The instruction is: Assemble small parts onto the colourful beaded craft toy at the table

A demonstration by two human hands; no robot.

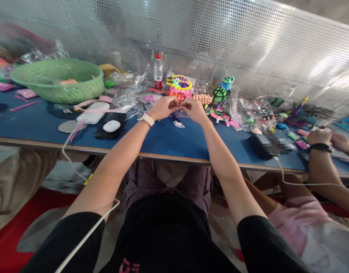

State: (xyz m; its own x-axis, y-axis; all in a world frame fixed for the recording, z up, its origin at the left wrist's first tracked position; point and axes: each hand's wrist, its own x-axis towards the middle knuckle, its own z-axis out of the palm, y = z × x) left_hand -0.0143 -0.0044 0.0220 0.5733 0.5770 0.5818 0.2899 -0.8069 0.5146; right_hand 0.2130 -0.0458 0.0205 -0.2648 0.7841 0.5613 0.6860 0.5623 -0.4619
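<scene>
Above the blue table, my left hand [166,107] and my right hand [193,109] meet fingertip to fingertip. The fingers of both are pinched together; whatever lies between them is too small to make out. Just behind them stands a colourful clay figure [179,84] with a yellow-edged purple top and red and pink parts below. To the right of my right hand are a peach-coloured spiky clay piece [202,99], a green and black clay figure with a blue top [221,93], and a pink and green clay figure [219,113].
A green basket [60,91] stands at the left, near a white power bank [94,113] and a white mouse [111,126]. A bottle with a red cap [158,72] is behind. Plastic bags [129,93] lie about. At the right are a black box [262,146] and a co-worker's hands [319,138].
</scene>
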